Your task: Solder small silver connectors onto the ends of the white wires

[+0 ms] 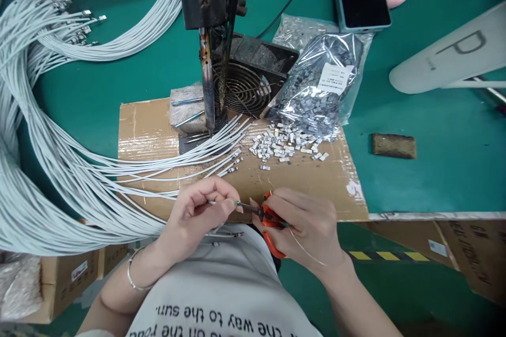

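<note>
Left hand (pixel 201 209) pinches a cable (pixel 237 203) near its tip, right hand (pixel 307 221) wraps around orange pliers (pixel 270 216), nose at that tip, over cardboard (pixel 336 195), loose connectors (pixel 289 150) piled beyond, soldering iron (pixel 207 79) beside a fan (pixel 245 89).

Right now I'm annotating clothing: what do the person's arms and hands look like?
The left hand and right hand are ungloved. A thin silvery bangle circles the left wrist; the right wrist has none. A pale sleeve shows at bottom left.

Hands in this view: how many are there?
2: the left hand pinching a cable end, the right hand gripping an orange-handled tool, both near the cardboard's edge.
</note>
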Available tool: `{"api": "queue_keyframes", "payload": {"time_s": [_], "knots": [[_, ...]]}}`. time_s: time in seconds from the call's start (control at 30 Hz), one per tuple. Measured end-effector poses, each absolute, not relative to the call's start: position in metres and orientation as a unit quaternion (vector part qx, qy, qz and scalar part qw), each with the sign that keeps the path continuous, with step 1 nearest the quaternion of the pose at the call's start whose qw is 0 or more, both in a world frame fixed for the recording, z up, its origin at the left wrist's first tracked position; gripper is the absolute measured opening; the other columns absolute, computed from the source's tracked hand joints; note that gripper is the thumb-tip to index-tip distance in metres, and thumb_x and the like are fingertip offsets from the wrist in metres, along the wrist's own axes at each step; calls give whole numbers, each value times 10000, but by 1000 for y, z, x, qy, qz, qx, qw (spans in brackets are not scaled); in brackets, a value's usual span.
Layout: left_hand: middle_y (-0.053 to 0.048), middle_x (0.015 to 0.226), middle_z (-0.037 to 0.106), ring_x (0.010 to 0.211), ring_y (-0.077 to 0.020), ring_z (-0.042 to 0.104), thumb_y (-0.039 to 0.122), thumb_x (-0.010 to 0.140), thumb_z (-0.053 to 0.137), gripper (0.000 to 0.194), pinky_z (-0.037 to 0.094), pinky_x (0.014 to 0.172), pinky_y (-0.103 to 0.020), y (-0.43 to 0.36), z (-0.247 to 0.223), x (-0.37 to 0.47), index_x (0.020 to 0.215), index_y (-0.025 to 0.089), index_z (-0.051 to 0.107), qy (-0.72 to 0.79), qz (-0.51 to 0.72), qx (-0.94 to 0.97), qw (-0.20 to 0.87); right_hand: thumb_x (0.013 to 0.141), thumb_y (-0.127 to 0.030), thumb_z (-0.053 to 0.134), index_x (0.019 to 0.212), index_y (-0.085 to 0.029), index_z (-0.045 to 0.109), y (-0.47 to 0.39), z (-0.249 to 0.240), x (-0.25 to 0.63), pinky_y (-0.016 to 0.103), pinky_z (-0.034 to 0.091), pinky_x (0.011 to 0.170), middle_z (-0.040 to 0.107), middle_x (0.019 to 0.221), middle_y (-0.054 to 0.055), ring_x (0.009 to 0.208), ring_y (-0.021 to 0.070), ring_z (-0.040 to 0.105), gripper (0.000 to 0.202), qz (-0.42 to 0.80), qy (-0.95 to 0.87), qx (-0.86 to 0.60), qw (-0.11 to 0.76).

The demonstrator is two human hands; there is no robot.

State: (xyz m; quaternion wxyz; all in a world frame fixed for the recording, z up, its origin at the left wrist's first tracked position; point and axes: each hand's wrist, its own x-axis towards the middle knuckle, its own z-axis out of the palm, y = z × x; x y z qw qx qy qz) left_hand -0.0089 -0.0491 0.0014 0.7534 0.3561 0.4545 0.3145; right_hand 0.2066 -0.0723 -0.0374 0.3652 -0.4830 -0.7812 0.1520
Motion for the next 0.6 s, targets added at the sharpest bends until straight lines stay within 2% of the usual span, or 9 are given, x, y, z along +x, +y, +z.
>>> {"api": "queue_keyframes", "payload": {"time_s": [0.23, 0.37, 0.43, 0.57, 0.6], "knots": [[28, 634, 528, 559, -96, 308, 425, 968, 807, 274, 217, 521, -263, -56, 0, -3, 864, 176, 760, 481, 342, 373, 716, 899, -51, 715, 611, -233, 399, -78, -47, 198, 291, 228, 483, 397, 547, -67, 507, 105, 305, 464, 132, -749, -505, 408], [6, 657, 576, 583, -111, 391, 434, 970, 814, 270, 278, 535, -262, -63, -3, 4, 856, 191, 786, 506, 384, 378, 673, 901, -50, 689, 608, -232, 398, -83, -55, 177, 282, 229, 467, 396, 530, -71, 482, 92, 307, 452, 147, -689, -541, 459], [1, 647, 580, 583, -120, 410, 437, 982, 806, 264, 279, 532, -270, -66, -5, 3, 866, 200, 803, 511, 393, 388, 659, 928, -80, 662, 607, -236, 401, -83, -56, 174, 272, 242, 444, 389, 519, -73, 451, 88, 311, 442, 165, -650, -559, 488], [33, 579, 479, 539, -113, 305, 451, 1007, 781, 275, 212, 521, -292, -67, -8, -5, 870, 216, 821, 510, 420, 394, 639, 1055, -97, 477, 635, -256, 372, -79, -51, 194, 257, 310, 416, 342, 493, -82, 388, 101, 307, 462, 167, -555, -600, 551], [33, 582, 480, 544, -114, 306, 446, 1002, 790, 268, 211, 525, -293, -66, -9, -6, 867, 217, 820, 510, 422, 393, 638, 1042, -89, 522, 635, -253, 398, -79, -49, 201, 258, 315, 420, 362, 496, -84, 387, 101, 333, 456, 171, -545, -606, 553]]}}
